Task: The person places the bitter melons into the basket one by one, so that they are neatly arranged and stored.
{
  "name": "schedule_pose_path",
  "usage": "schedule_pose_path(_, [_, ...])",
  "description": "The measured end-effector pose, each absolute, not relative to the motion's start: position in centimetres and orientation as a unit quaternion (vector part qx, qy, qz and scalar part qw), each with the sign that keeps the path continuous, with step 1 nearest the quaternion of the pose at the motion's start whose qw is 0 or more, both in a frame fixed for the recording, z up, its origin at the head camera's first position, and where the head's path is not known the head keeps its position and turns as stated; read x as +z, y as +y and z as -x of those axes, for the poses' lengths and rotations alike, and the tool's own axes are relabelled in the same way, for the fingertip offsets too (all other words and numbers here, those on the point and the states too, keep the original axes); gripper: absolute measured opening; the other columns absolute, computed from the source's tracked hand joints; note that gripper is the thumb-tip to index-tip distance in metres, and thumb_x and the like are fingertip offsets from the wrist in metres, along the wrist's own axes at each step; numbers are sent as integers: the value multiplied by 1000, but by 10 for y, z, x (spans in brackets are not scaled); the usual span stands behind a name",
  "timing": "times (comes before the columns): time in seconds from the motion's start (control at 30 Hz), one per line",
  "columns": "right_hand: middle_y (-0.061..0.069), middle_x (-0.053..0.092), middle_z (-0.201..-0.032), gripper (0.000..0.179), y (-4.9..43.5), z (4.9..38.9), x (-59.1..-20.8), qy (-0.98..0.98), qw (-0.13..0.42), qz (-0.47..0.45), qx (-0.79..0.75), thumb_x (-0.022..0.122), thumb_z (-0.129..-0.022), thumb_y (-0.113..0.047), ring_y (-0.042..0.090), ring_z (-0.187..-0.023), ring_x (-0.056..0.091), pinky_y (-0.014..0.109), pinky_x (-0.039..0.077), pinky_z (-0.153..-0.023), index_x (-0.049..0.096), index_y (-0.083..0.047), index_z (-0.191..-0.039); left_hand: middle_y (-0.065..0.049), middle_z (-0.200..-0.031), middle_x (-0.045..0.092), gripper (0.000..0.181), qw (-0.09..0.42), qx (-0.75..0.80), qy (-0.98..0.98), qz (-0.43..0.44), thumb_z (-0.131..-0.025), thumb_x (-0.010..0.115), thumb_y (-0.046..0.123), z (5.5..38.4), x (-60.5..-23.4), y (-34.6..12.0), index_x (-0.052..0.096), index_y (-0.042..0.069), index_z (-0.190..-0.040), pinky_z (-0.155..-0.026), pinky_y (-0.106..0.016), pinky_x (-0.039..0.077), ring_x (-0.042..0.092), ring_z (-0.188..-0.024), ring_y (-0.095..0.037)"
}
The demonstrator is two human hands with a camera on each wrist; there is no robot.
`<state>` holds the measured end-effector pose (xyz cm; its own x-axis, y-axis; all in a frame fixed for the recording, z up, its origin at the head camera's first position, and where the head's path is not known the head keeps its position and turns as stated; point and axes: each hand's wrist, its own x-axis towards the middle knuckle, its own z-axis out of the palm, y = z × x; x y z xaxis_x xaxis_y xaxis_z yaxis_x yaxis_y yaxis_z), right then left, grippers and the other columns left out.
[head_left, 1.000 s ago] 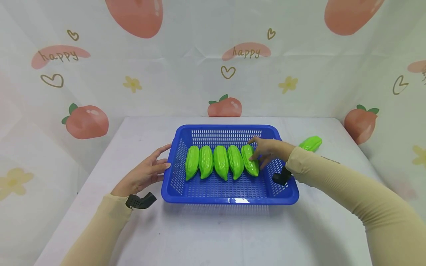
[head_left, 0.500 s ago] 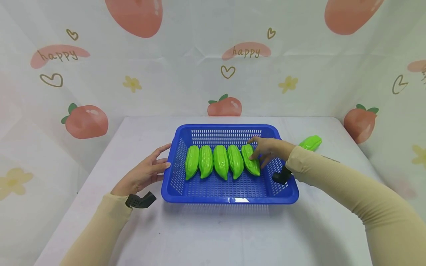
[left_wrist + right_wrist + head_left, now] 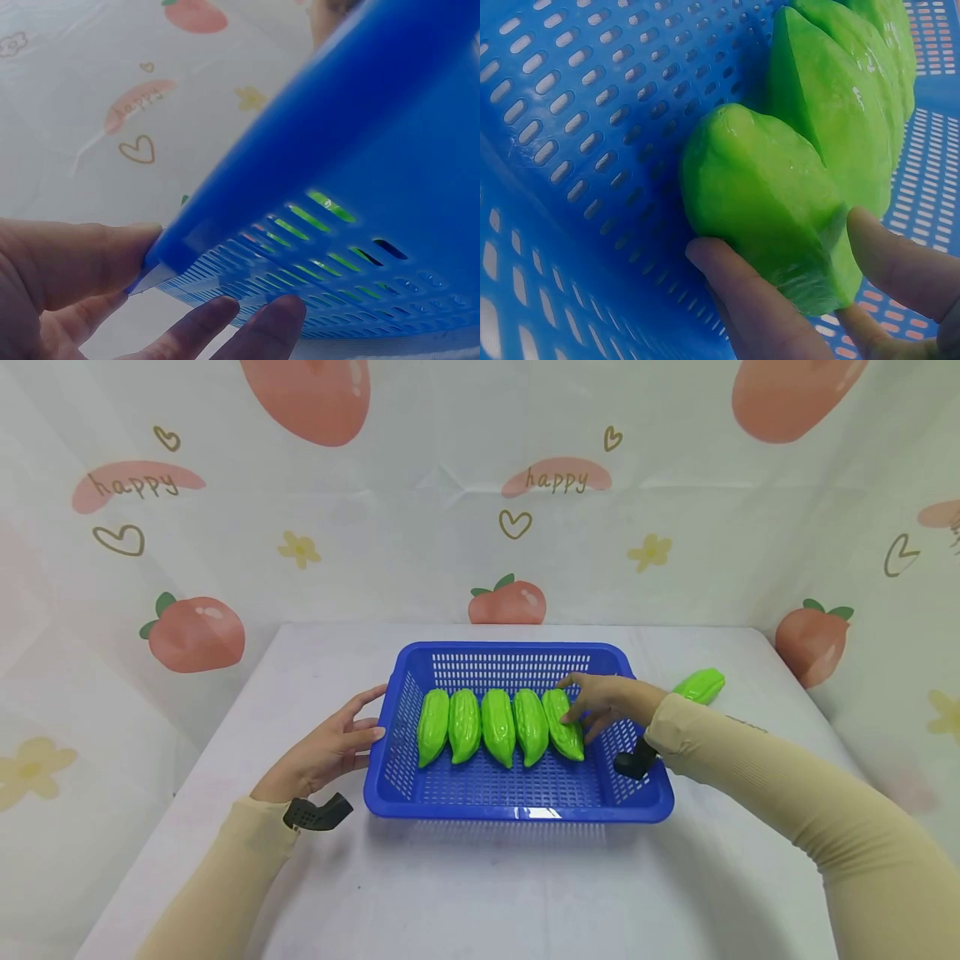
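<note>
In the head view, several bright green bitter melons [image 3: 498, 727] lie side by side in a blue plastic basket [image 3: 517, 812] with slotted walls. My right hand [image 3: 603, 697] reaches over the basket's right side and holds the rightmost bitter melon [image 3: 561, 727]. The right wrist view has thumb and fingers on either side of this bitter melon [image 3: 757, 202], close against its neighbour. At the basket's left side, my left hand [image 3: 330, 752] grips the rim. Seen from the left wrist, its thumb is at the rim and other fingers [image 3: 270, 322] lie along the slotted outer wall.
Another bitter melon [image 3: 703, 683] lies on the white table [image 3: 480, 893] right of the basket, partly hidden behind the right forearm. Behind the table hangs a white cloth [image 3: 420, 552] printed with peaches, hearts and flowers.
The rightmost bitter melon has shifted slightly in the right hand, its top now a little closer to its neighbour. Left hand and basket stay where they were.
</note>
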<state>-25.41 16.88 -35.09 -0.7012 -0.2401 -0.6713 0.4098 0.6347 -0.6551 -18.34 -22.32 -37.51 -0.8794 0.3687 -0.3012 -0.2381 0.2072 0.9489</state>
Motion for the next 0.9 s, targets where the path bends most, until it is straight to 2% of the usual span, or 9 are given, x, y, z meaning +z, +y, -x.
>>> schedule_pose_path(0.5, [34,21,-149,77,170,255,-350,817,376,-53,-433,62,-91,0,55,-130,38,52,56,-83,18,-11,-153,-24,-142,45,77,243,627,738,-52,-96,60,25,182,-373,-224,11,32,-155,-95,-43,53,66,-104,-23])
schedule_pose_path(0.73, [31,25,-150,67,171,260,-349,851,344,-20,-396,62,-92,-6,51,-133,37,53,46,-101,29,-6,-150,-23,-143,44,77,245,623,741,-52,-96,61,26,182,-372,-225,12,33,-155,-96,-43,52,64,-107,-23])
schedule_pose_path(0.9, [30,37,-144,59,171,261,-345,859,301,-17,-413,60,-93,-2,45,-133,41,51,41,-106,35,-1,-146,-23,-140,46,77,246,628,737,-55,-96,60,25,181,-373,-225,12,32,-155,-95,-41,53,66,-104,-22])
